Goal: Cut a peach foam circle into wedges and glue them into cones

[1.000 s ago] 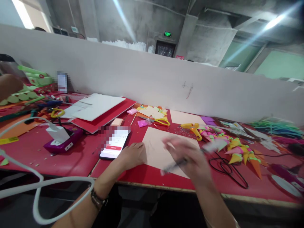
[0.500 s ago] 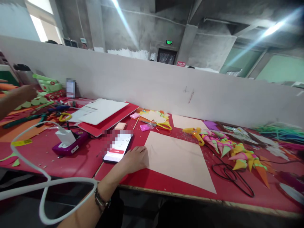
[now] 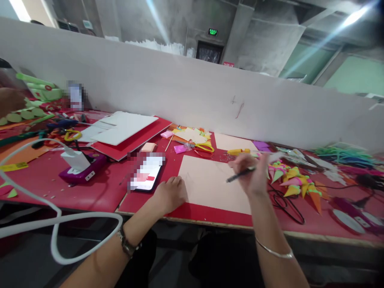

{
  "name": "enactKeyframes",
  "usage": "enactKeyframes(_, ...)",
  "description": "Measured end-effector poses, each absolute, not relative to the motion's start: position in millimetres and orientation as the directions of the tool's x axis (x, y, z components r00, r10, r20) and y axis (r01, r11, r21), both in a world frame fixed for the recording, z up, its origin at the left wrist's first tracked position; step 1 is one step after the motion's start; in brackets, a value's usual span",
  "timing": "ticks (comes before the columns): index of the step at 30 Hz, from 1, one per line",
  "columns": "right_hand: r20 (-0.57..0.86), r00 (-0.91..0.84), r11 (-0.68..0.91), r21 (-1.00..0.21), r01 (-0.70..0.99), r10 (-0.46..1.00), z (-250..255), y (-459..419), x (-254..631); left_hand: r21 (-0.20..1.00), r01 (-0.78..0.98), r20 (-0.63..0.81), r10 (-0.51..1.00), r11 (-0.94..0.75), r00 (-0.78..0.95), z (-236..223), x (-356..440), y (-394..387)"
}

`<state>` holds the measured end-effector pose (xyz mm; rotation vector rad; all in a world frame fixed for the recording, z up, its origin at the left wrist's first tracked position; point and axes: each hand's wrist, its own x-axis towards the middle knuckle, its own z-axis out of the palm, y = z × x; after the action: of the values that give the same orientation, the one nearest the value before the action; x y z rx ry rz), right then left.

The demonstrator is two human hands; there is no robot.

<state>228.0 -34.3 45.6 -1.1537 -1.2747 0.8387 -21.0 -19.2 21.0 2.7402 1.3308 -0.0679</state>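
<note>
A person's two bare hands work at a red table, where a sheet of pale paper lies flat directly before the seated figure. With the sheet's middle as the dial and twelve o'clock toward the white partition, the left hand rests palm down at nine o'clock, touching the paper's edge, its fingers bent and close together; how tightly it is closed cannot be told. The right hand, at three o'clock, grips a dark pen, whose tip points left over the sheet; whether it touches the paper cannot be seen. A whitish object beside that hand is too blurred to name. A phone with a lit screen lies just beyond the left hand at nine o'clock. Scissors with yellow handles sit near twelve, a pink packet at eleven, and white boards stacked on a red board at ten. A yellow glue gun lies at one o'clock, partly hidden by the right hand, while small colored cones cluster at three. At far nine o'clock, a purple power strip holds a white plug.
</note>
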Motion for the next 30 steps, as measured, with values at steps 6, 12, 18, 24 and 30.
enactKeyframes(6, 0.145, -0.036, 0.137, -0.976, -0.172, 0.989, 9.4, 22.1, 180.9, 0.108, 0.764, 0.016, 0.77, -0.636, 0.638, 21.8, -24.6, -33.2)
enactKeyframes(12, 0.07, -0.088, 0.06, -0.993, -0.105, 0.994, -16.6, 36.7, 166.5, 0.194, 0.791, -0.089, 0.792, -0.581, 0.604, 11.0, -37.3, -12.7)
enactKeyframes(18, 0.094, -0.133, 0.089, -0.995, -0.044, 0.987, -13.3, 24.8, 177.8, 0.201, 0.814, -0.172, 0.798, -0.545, 0.577, 16.9, -32.5, -13.3)
enactKeyframes(24, 0.084, -0.223, 0.093, -0.995, 0.028, 0.971, -12.9, 22.3, 175.3, 0.191, 0.822, -0.196, 0.8, -0.537, 0.568, 22.5, -30.0, -14.2)
enactKeyframes(30, 0.2, -0.012, 0.196, -0.946, 0.257, 0.98, -21.1, 28.0, 174.9, 0.191, 0.819, -0.192, 0.797, -0.542, 0.572, 20.0, -30.8, -13.4)
